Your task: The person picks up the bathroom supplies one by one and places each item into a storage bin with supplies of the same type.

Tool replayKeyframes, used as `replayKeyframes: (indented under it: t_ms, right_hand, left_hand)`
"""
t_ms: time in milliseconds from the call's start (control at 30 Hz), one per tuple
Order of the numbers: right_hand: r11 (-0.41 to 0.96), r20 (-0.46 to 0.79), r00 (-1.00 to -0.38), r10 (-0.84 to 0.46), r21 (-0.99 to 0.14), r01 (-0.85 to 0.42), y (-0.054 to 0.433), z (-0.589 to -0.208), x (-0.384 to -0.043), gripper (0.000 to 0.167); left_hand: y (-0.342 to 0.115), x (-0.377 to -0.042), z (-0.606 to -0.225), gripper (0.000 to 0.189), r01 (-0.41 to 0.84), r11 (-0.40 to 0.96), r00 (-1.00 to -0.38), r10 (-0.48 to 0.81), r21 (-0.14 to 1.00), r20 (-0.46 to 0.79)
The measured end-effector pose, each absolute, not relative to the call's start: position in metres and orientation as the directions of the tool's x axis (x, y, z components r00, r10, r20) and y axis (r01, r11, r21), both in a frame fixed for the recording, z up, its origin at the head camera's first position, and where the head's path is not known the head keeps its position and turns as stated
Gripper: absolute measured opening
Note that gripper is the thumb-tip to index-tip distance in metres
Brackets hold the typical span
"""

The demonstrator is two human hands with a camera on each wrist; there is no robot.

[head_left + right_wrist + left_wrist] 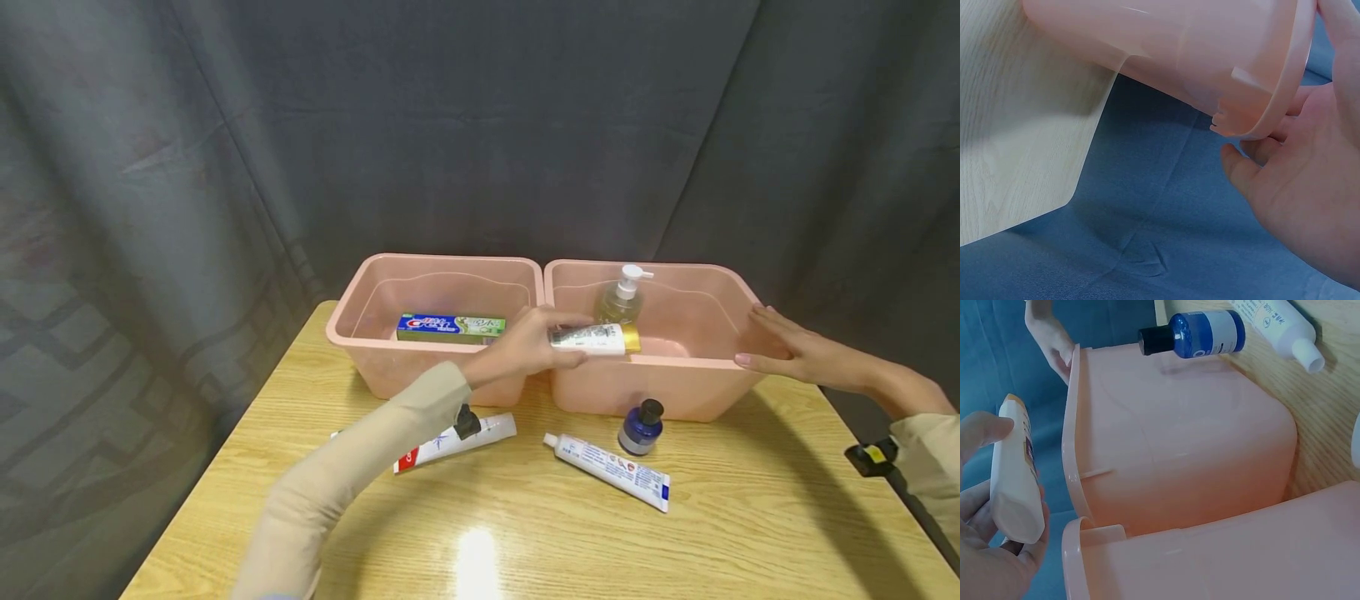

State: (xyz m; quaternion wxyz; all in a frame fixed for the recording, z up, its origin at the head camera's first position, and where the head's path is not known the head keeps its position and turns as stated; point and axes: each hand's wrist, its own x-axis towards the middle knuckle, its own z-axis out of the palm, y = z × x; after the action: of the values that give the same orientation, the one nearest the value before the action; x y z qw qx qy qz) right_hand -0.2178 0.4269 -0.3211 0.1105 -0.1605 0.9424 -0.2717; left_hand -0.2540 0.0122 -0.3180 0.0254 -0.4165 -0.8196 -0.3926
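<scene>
My left hand [531, 340] holds a white bottle with a gold cap [592, 339] over the near rim of the right pink bin [720, 363]. In the left wrist view, thumb and fingers grip the bottle [1013, 475] from both sides. At the right end of that bin, my right hand [817, 357] holds the rim, the fingers bent around its edge in the right wrist view. A clear pump bottle [621, 304] stands inside the right bin. The left pink bin [435, 367] contains a blue and green toothpaste box [450, 329].
On the wooden table [540, 542], a small blue bottle with a black cap [641, 427] stands before the right bin. A white toothpaste tube [611, 471] lies nearer. Another red-and-white tube [457, 442] lies partly behind my left sleeve. Grey curtain [480, 125] hangs behind.
</scene>
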Motion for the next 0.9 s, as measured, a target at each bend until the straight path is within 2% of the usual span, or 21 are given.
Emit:
replayKeyframes:
  t_ms: [233,633,900]
  right_hand:
    - [0.804,-0.119,-0.925,-0.361,-0.542,-0.244,0.427,-0.321,-0.217,0.097]
    - [0.810,-0.127,-0.928,-0.352,-0.538,-0.234,0.426,-0.321,-0.216,0.097]
    - [0.803,-0.122,-0.925,-0.359,-0.545,-0.240,0.428,-0.322,-0.217,0.097]
  left_hand:
    - [0.020,-0.260,-0.316,0.053,0.668,0.362,-0.677,0.658,0.650,0.330]
    - [0.034,-0.269,-0.317,0.051,0.665,0.331,-0.669,0.663,0.669,0.336]
    - [0.049,-0.277,-0.317,0.052,0.700,0.343,-0.646,0.677,0.627,0.352]
